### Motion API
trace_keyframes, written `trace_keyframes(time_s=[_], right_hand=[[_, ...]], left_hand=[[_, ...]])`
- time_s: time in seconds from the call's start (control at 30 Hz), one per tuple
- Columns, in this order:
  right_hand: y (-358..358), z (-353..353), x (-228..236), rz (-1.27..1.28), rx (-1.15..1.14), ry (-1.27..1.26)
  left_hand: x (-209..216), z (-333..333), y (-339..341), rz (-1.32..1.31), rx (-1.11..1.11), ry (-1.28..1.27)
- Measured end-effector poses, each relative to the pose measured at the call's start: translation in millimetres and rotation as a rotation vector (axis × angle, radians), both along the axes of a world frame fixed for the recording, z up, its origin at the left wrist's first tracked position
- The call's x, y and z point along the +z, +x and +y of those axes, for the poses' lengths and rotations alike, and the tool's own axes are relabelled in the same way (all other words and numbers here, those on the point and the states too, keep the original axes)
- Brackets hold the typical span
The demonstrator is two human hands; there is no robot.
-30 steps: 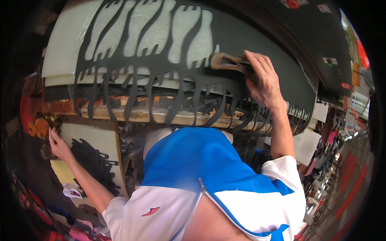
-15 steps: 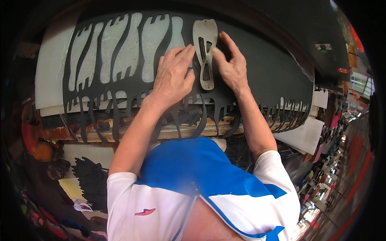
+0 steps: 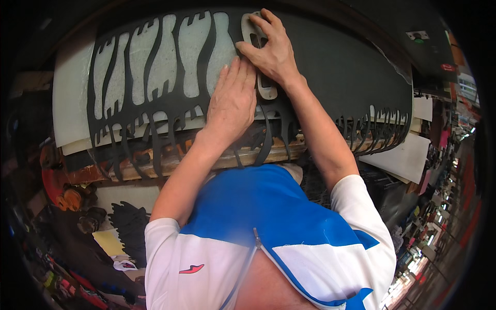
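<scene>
A long, pale metal cutting die (image 3: 267,93) with cut-out openings lies upright on a black sheet (image 3: 341,62). My right hand (image 3: 274,49) is over its upper half, the thumb at the left edge and the fingers bent over the top and right side. It hides much of the die. My left hand (image 3: 232,98) lies flat with fingers together and stretched out, its fingertips against or very near the die's left edge; exact contact cannot be told. Left of the die, several shoe-sole-like holes (image 3: 196,57) in the sheet show a whitish surface beneath.
The sheet's near edge hangs in ragged black strips (image 3: 264,139) over a worn wooden edge (image 3: 222,157). Dark machinery (image 3: 418,36) borders the sheet at the right and far side. White boards (image 3: 400,157) stick out at right. A stack of black cut pieces (image 3: 126,227) lies lower left.
My right hand has moved from beside the die onto its upper part. The die sits slightly closer to the cut holes on its left. My left hand has straightened and flattened.
</scene>
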State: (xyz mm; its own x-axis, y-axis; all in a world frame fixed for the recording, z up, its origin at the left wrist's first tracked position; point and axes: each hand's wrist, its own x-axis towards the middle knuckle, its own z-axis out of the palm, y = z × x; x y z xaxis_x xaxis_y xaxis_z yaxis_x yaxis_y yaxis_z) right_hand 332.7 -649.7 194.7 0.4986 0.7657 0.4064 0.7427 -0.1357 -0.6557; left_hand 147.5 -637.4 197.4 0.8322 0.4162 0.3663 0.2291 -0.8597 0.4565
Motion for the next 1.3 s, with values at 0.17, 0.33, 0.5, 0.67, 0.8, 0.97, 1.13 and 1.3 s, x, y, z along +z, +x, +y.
trace_keyframes(time_s=[0.17,0.33,0.5,0.67,0.8,0.97,1.13,1.3], right_hand=[[2,-8,18,0.202,0.041,0.044],[22,-16,37,0.336,0.015,0.179],[1,7,16,0.224,0.046,0.155],[-11,25,-2,0.065,-0.009,0.036],[-9,32,-1,0.067,0.007,0.07],[-7,42,-5,0.085,-0.005,0.098],[-16,14,16,0.059,-0.034,0.093],[-38,-90,31,0.147,-0.051,0.104]], left_hand=[[2,-11,-15,0.036,-0.09,0.027],[10,-17,-22,0.045,-0.341,-0.002],[10,-16,-45,-0.18,-0.422,-0.286],[-3,1,-50,-0.183,-0.026,-0.136],[-7,3,-48,-0.148,-0.023,-0.052],[-5,3,-45,-0.16,-0.022,-0.076],[20,-1,-65,-0.3,-0.021,-0.222],[42,-45,-126,-0.281,0.008,-0.506]])
